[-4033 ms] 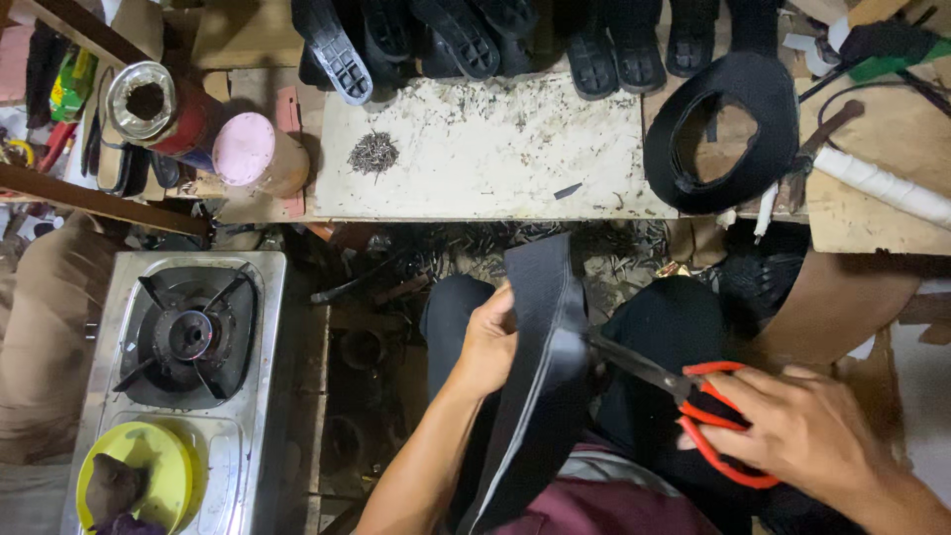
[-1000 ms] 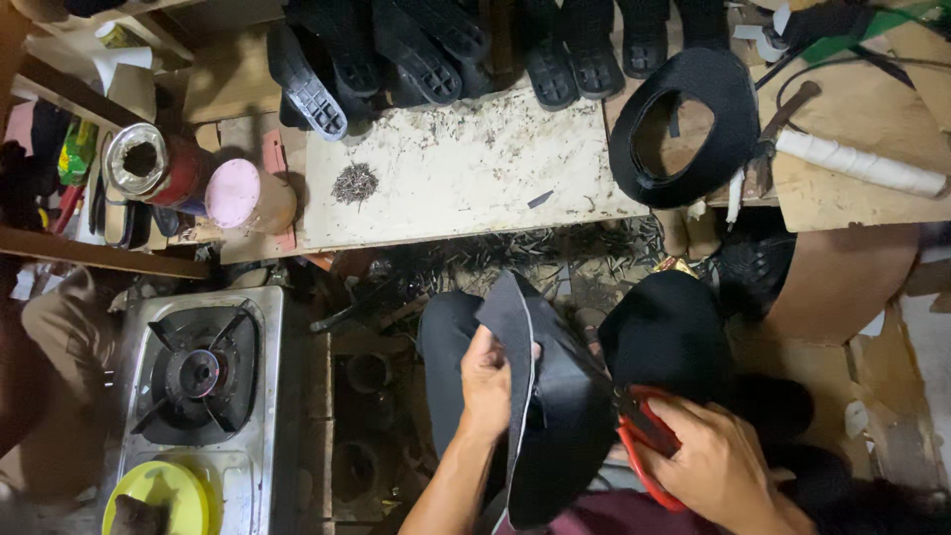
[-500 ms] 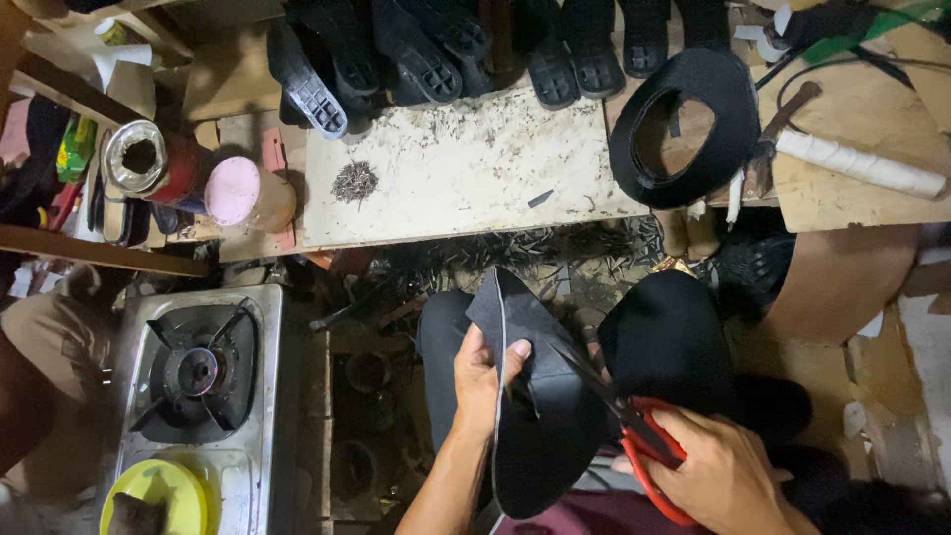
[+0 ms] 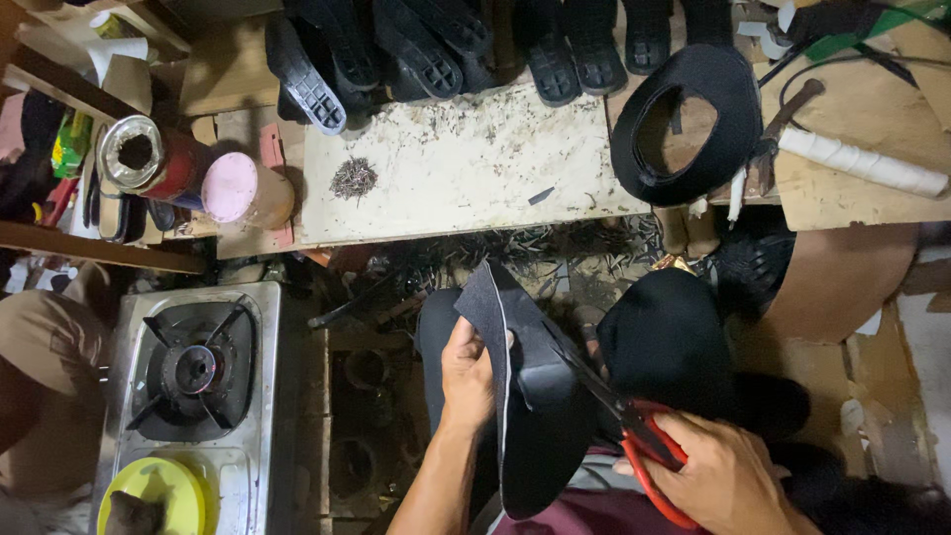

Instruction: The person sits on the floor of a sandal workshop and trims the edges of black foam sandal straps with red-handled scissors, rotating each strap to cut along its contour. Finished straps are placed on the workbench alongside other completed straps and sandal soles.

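— Where is the black sheet [image 4: 530, 406] being kept?

— It is held upright over the lap, below the edge of the pale workboard [image 4: 466, 168]. It is gripped by the left hand [image 4: 468, 374], whose fingers are wrapped around its near edge, the thumb pressed on the face.

— And the cutting tool?

— The red-handled scissors [image 4: 634, 436] are grasped by the right hand [image 4: 718, 481], the fingers closed through and around the loops. The blades are parted and are laid against the sheet's right edge.

— How is this cut best made?

— The sheet should probably be kept taut and turned into the blades, rather than the scissors being swung around the curve. The material is best fed deep into the throat of the blades, where the most force is given, and long strokes are to be preferred to short snips, so that a ragged edge is avoided.

— What is to be watched?

— The left thumb should be kept well apart from the cutting line, and the dark trousers [image 4: 664, 337] beneath must not be caught.
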